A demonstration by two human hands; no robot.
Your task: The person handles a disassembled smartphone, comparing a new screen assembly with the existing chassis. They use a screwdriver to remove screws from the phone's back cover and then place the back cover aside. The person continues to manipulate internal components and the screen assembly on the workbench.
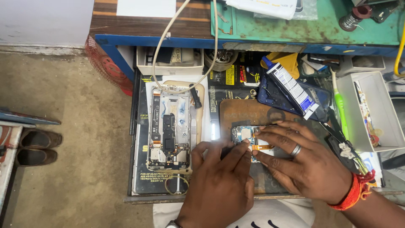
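Observation:
A small phone circuit board (pixel 244 134) with an orange flex strip lies on a worn brown mat (pixel 249 112) in an open drawer. My left hand (pixel 219 181) presses its fingertips on the board's lower left edge. My right hand (pixel 301 162), with a ring and red wrist threads, lays several fingers on the board's right side and the flex strip. Both hands hide much of the board. To the left, an opened phone frame (pixel 169 126) shows its inner parts, lying face down on a dark printed sheet.
A blue-and-white glue tube (pixel 291 88) rests on a dark phone back. A green-handled tool (pixel 341 107) and a white parts tray (pixel 371 112) sit at right. A white cable (pixel 168 38) loops down from the bench. Shoes (pixel 36 145) stand on the floor at left.

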